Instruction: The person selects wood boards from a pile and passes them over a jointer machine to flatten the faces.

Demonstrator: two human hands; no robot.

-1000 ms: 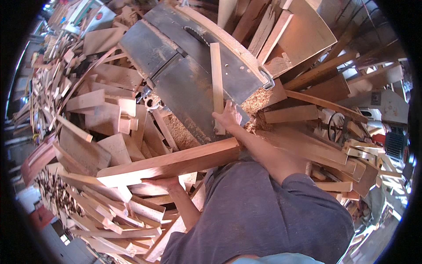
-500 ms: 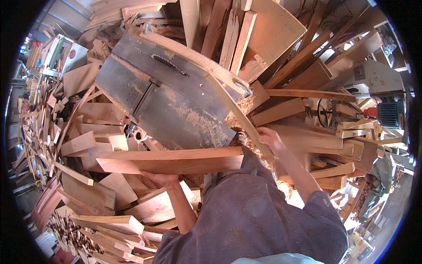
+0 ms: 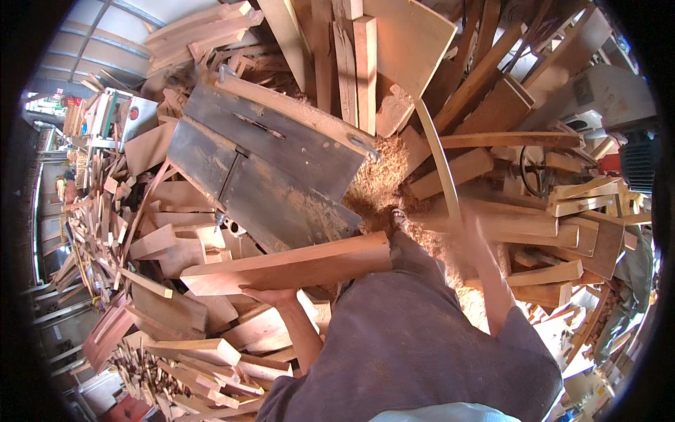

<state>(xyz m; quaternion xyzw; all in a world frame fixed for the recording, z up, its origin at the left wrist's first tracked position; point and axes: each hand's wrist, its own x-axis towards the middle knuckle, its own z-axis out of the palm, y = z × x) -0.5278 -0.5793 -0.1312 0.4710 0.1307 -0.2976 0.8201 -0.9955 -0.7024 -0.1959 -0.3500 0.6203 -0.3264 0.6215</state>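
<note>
My left hand [image 3: 269, 296] grips the underside of a thick reddish wooden plank [image 3: 295, 264] held level across my front, beside the grey table saw top [image 3: 281, 176]. My right hand [image 3: 472, 231], blurred by motion, is shut on a thin curved wooden strip [image 3: 439, 158] that reaches up and away over the sawdust pile [image 3: 383, 179]. The strip's far end lies among the boards at the top. My shoe [image 3: 399, 219] stands in the sawdust.
Heaps of wood offcuts [image 3: 126, 232] crowd the left and lower left. Long boards [image 3: 362, 63] lean behind the saw. To the right are stacked timbers [image 3: 562, 211] and a machine with a black handwheel [image 3: 533, 172].
My right hand has carried the curved strip off the saw top and over to the right. The left hand still holds the plank, and the view has turned.
</note>
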